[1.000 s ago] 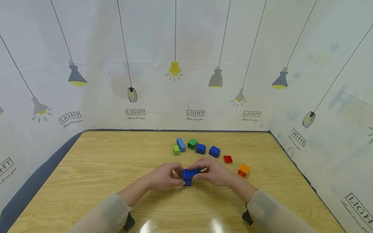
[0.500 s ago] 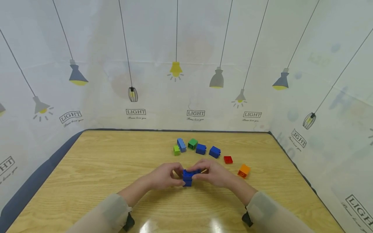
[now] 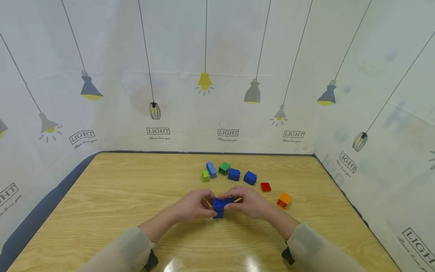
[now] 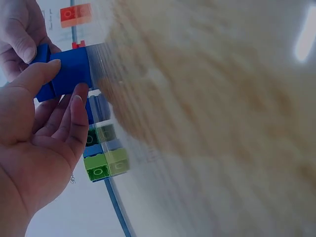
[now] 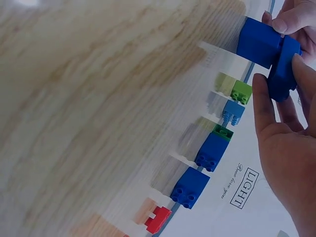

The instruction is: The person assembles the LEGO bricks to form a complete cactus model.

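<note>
A long, thin blue toy brick (image 5: pixel 284 69) lies across the top of a taller blue block (image 5: pixel 257 43), its right end jutting out past the block. My left hand (image 3: pixel 193 205) holds the stack from the left. In the left wrist view the thumb of that left hand (image 4: pixel 44 128) lies on the face of the tall block (image 4: pixel 71 71), its other fingers behind and below. My right hand (image 3: pixel 249 203) pinches the jutting end of the long brick, thumb in front and fingers over the top, hiding much of it in the head view.
Behind the hands, an arc of loose bricks lies on the wooden table (image 3: pixel 129 181): lime (image 3: pixel 205 175), light blue (image 3: pixel 211 170), green (image 3: pixel 224 168), two dark blue ones (image 3: pixel 233 174), a flat red one (image 3: pixel 266 187) and orange (image 3: pixel 284 200). A lamp-print curtain (image 3: pixel 190 113) surrounds the table.
The long blue brick sits a little more squarely over the tall block than one second ago. Both hands keep their hold almost in place; the loose bricks lie as before.
</note>
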Action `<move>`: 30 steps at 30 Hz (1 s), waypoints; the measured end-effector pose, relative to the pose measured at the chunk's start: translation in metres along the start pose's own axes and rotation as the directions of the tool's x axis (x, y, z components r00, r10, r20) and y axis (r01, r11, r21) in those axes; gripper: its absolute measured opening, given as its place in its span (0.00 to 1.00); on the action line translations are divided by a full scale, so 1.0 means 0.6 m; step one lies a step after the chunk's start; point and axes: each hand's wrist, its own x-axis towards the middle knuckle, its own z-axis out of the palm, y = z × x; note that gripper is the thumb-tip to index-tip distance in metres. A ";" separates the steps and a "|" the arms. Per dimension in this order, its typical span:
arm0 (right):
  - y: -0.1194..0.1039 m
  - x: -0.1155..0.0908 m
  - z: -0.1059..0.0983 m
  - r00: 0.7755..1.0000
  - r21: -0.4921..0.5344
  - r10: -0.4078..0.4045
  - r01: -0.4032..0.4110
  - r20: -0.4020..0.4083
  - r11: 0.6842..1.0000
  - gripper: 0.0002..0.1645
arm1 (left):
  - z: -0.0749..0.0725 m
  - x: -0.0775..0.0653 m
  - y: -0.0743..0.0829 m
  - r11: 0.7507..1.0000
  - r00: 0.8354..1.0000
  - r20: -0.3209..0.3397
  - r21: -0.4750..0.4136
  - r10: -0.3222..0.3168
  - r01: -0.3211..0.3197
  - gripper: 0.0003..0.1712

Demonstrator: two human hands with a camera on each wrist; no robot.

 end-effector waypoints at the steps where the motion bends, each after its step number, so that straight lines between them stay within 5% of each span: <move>1: 0.000 0.000 0.000 1.000 -0.006 0.003 -0.003 0.000 1.000 0.18 | 0.000 0.000 0.000 1.000 1.000 0.002 0.003 -0.003 0.003 0.17; 30: -0.009 0.005 0.006 0.996 0.004 0.079 -0.079 -0.043 0.997 0.15 | -0.014 -0.007 0.004 0.985 0.999 -0.031 -0.168 -0.031 0.025 0.11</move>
